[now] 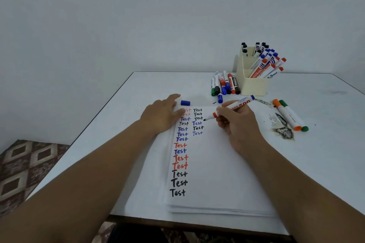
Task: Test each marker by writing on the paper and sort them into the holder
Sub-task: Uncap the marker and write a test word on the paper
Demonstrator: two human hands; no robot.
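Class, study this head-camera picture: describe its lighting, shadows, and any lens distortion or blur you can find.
Head view: soft, even light, with only faint shadows beside the holder and under the left hand; wide-angle bending bows the table edges and stretches the forearms; the handwriting on the paper is readable, while the marker print looks slightly soft.

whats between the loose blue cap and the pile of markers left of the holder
Nothing: in the head view the white table is bare between the blue cap and the marker pile.
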